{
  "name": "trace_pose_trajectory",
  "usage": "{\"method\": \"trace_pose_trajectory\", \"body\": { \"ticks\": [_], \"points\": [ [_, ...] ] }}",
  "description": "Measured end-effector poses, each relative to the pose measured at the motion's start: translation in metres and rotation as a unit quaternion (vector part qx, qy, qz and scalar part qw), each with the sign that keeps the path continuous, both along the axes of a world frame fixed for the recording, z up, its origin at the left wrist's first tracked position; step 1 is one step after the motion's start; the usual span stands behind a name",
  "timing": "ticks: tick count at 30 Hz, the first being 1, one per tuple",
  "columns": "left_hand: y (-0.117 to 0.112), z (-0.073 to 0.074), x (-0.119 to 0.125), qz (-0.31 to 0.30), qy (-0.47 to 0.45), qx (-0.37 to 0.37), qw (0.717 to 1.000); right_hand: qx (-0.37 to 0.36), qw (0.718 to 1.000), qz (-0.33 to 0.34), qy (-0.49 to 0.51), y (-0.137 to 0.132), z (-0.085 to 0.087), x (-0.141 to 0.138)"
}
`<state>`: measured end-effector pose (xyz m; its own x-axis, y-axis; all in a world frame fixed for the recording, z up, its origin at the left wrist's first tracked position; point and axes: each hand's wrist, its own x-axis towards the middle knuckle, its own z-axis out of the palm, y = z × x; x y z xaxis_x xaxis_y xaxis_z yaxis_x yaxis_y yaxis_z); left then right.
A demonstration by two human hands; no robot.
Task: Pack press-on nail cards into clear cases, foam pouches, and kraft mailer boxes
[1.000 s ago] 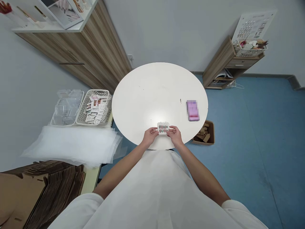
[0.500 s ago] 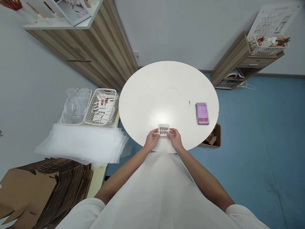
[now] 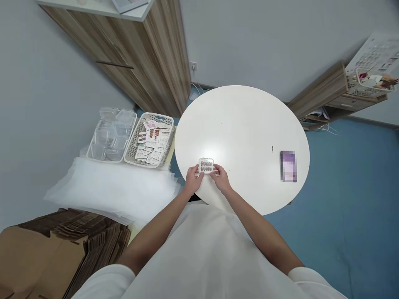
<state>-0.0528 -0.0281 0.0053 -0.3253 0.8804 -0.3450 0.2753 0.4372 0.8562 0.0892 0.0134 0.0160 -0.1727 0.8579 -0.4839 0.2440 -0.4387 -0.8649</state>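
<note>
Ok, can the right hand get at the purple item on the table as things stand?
Probably yes: no object shows on the white table between the right hand and the purple item. That hand holds the small clear case, though, so it would likely have to let go.

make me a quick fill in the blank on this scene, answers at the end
The small clear case, held between the left hand and right hand, shows its coloured pieces in ____ (number) rows.
On the white table, the pixelated purple item lies to the ____ of that case.
The basket of printed cards stands ____ the basket of clear boxes and the table.

Missing words: two; right; between.
</note>
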Motion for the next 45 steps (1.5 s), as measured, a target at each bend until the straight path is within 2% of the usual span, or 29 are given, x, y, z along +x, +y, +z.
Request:
{"method": "trace_pose_trajectory", "body": {
  "ticks": [7, 14, 20, 31, 38, 45],
  "points": [
    [0.028, -0.010, -0.060, -0.002, 0.034, -0.029, 0.999, 0.007, 0.998, 0.043, -0.039, 0.029, -0.009, -0.067],
    [0.043, -0.016, -0.086, -0.022, 0.039, -0.034, 0.998, 0.018, 0.997, 0.049, -0.063, 0.042, -0.023, -0.093],
    [0.045, -0.025, -0.092, -0.027, 0.027, -0.035, 0.999, 0.050, 0.995, 0.058, -0.062, 0.042, -0.027, -0.096],
    [0.044, -0.022, -0.092, -0.031, 0.013, -0.035, 0.999, 0.042, 0.996, 0.046, -0.058, 0.041, -0.031, -0.095],
    [0.041, -0.026, -0.091, -0.014, 0.000, -0.031, 0.999, 0.003, 0.999, 0.026, -0.044, 0.040, -0.027, -0.094],
    [0.037, -0.021, -0.084, -0.002, -0.005, -0.036, 0.999, -0.020, 0.998, 0.064, -0.004, 0.033, -0.015, -0.081]
  ]
}}
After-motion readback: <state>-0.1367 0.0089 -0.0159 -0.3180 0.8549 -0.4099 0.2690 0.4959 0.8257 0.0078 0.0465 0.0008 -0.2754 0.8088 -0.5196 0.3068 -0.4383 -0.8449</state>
